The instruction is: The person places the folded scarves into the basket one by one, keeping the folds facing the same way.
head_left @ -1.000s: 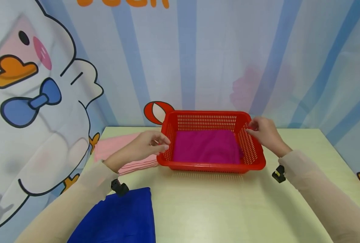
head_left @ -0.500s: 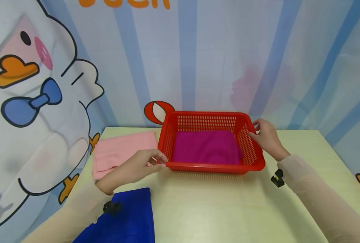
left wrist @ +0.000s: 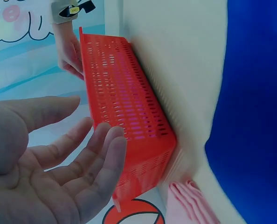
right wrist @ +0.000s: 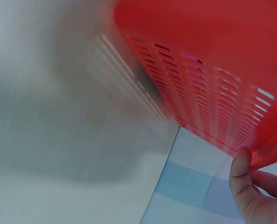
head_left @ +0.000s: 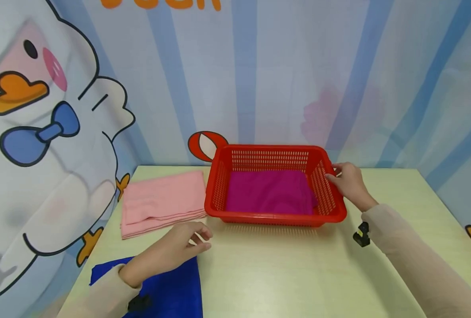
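**On the bench: one towel stowed, two still outside the basket**

On the bench (head_left: 283, 269), the red basket (head_left: 275, 218) stands at the far middle, against the striped backdrop. A magenta towel (head_left: 271, 192) lies folded flat on its floor. Judged from this layout, the stowing work is partly done: one towel is in, and two remain out.

Items outstanding:
- The pink towel (head_left: 161, 203), folded, lies just beside the basket's left wall, on the bench.
- The blue towel (head_left: 172, 287), also flat, lies at the near left edge of the bench, well apart from the basket.

Hand status:
- The right hand (head_left: 348, 183) is at the basket's right rim near the far corner. The right wrist view shows the thumb and curled fingers (right wrist: 250, 196) pinching the rim edge, so this hand holds the basket.
- The left hand (head_left: 180, 249) holds nothing. The left wrist view shows its palm up and its fingers (left wrist: 99, 163) loosely extended, apart from the basket wall (left wrist: 129, 126). In the head view it hovers over the far edge of the blue towel, between that towel and the pink one; contact with either cannot be confirmed.

Relative position: the basket lies ahead and to the right of the left hand, and against the right hand. The blue towel is the item nearest the free hand.
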`<state>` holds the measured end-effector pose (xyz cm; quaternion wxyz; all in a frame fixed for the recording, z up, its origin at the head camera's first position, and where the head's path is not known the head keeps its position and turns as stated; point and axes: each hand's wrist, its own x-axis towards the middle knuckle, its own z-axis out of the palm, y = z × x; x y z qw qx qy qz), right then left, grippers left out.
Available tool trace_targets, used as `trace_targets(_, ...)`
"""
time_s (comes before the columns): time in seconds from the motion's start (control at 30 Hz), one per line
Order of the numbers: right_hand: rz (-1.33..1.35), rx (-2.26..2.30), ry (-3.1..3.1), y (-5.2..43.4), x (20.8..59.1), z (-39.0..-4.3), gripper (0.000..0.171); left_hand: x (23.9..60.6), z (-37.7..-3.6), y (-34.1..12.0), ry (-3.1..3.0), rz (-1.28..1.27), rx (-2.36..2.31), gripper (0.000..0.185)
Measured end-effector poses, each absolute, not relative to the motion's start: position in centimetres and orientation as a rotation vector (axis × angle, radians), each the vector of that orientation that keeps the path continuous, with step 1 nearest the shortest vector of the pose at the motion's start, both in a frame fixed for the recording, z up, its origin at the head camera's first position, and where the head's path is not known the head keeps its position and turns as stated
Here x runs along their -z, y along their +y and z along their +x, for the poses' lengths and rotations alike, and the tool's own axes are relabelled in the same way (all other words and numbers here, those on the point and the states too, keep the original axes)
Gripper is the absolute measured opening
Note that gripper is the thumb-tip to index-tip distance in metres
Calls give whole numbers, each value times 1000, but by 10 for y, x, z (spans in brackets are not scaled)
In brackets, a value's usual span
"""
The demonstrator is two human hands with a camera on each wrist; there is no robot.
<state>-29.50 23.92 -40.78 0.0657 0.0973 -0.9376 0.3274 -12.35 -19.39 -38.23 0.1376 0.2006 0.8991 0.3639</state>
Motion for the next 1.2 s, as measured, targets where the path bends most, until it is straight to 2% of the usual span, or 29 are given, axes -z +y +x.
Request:
trace_targets(0.3,264,-972,-2802,232,412,-292,39,404,-106,-192,2586,498,-989,21)
trace_targets(0.93,199,-1081,-2678,231,430,-287,43,422,-73,-183,2649,405,-641,26)
trace_targets(1.2,119,-1209,-2690,232,432,-284,43,433,-61,-181,2701,515,-467,24)
